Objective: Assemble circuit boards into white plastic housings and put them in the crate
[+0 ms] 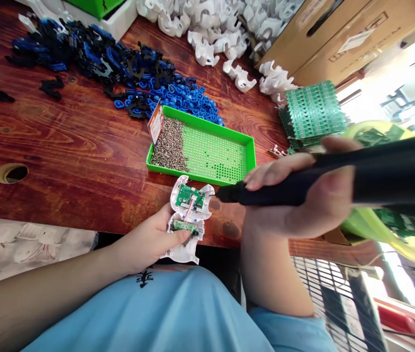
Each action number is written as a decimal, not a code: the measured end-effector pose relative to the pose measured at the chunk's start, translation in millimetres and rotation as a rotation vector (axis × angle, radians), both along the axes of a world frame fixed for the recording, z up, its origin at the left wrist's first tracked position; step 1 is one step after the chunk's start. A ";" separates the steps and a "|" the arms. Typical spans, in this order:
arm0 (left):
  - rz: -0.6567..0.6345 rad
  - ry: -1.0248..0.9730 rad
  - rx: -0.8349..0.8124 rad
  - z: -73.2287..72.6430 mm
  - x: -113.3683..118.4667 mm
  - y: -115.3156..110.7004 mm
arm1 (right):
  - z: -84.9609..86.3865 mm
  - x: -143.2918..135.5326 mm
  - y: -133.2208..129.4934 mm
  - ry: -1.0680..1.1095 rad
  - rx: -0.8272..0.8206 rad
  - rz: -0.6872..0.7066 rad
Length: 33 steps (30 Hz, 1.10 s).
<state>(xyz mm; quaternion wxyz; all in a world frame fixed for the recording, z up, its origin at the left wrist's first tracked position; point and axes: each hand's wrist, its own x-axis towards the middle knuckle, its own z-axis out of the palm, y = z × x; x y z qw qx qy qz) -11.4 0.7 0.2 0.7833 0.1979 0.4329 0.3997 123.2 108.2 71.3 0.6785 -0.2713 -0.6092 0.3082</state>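
My left hand [159, 237] grips an opened white plastic housing [184, 252], its thumb pressed over the lower half. Green circuit boards sit in both halves: one board [190, 196] in the upper half, a smaller board [184, 227] in the lower, with thin wires running between them. My right hand [295, 195] is wrapped round a dark electric screwdriver [277, 190], blurred by motion. Its tip points left, close to the right edge of the upper half; whether they touch I cannot tell. Just beyond stands a green screw tray [202, 179] with many small screws [171, 144] heaped at its left end.
Blue and black plastic parts [119, 68] lie piled behind the tray. White shells [207, 44] are heaped at the back, beside a cardboard box [339, 39]. Stacked green circuit panels [315, 110] and a yellow-green container of boards [380, 234] stand right. A round hole [11, 173] opens in the tabletop.
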 end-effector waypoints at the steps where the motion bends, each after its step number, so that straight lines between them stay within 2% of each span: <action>1: 0.005 -0.021 -0.017 -0.5 0.4 0.6 | 1.2 0.1 6.7 0.030 0.022 -0.032; 4: 0.016 -0.066 -0.057 0.0 0.8 1.4 | -5.0 -2.8 33.4 0.099 0.073 -0.086; 7: 0.035 -0.073 -0.087 1.9 0.4 1.1 | -21.4 -7.1 59.8 0.084 0.078 -0.080; 11: 0.034 -0.075 -0.072 2.1 -0.8 1.0 | -38.0 -10.1 76.2 0.079 0.064 -0.077; 15: 0.020 -0.081 -0.065 1.3 -1.3 2.3 | -40.3 -10.6 76.0 0.150 0.107 -0.045; 19: 0.016 -0.070 -0.036 1.2 -0.7 2.5 | -38.8 -11.9 73.6 0.184 0.078 -0.016; 28: 0.049 -0.004 -0.002 -3.0 1.6 1.0 | -42.7 -12.1 74.3 0.159 0.092 -0.053; 31: 0.064 -0.020 0.007 -0.1 3.4 0.9 | -35.5 -13.1 70.4 0.178 0.097 -0.119; 33: 0.074 -0.021 0.009 2.0 4.0 0.7 | -22.7 -11.8 60.0 0.213 0.097 -0.174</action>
